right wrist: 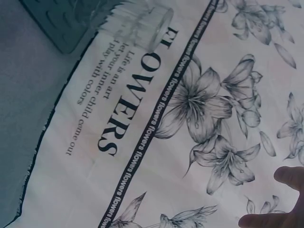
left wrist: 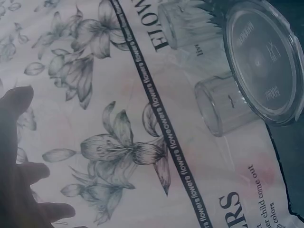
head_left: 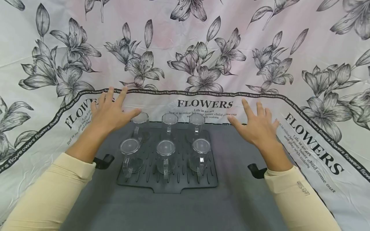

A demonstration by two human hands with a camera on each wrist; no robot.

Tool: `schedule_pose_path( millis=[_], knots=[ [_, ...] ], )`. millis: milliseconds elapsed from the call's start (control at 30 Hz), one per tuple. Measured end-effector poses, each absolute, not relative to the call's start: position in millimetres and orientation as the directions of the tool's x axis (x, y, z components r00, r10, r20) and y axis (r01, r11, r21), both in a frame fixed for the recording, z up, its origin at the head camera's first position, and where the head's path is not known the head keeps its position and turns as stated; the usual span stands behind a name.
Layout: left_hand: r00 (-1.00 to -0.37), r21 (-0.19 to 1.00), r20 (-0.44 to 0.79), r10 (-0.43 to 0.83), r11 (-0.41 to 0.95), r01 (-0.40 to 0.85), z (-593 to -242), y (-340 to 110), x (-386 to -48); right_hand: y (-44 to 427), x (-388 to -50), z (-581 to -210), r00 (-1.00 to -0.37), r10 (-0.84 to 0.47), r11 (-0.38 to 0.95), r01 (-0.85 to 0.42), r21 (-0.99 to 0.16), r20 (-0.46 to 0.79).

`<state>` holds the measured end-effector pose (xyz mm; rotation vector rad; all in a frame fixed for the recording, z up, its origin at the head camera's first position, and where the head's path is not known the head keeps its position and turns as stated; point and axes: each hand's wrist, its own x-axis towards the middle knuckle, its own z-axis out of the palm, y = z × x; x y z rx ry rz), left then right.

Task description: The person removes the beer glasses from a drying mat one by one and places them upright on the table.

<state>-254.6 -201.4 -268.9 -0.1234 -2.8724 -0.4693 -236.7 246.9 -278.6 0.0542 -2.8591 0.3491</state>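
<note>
Ridged grey mat (head_left: 181,175) under clear cylindrical mugs (head_left: 166,157)

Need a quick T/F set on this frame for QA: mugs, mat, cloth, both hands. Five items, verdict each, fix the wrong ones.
1. Six transparent mugs stand on the mat. True.
2. The left hand grips a mug by its handle. False: the left hand holds nothing, its fingers spread.
3. The right hand is empty. True.
4. The mugs stand in one single row. False: they stand in two rows of three.
5. The floral cloth has the word FLOWERS printed on it. True.
</note>
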Motion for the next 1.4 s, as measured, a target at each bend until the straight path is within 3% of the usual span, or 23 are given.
schedule_pose_path(
  millis=[833, 1400],
  knots=[
    [-0.894, 0.365, 0.447, 0.039, 0.904, 0.221, -290.9, -204.2, -200.9, 240.3, -189.4, -281.9, -0.910, -0.039, 0.951, -0.160, -0.264, 0.413],
    [-0.866, 0.430, 0.500, 0.011, 0.865, 0.259, -330.0, -205.9, -179.2, 235.2, -165.6, -302.9, -0.754, -0.066, 0.879, -0.354, -0.320, 0.653]
  ],
)
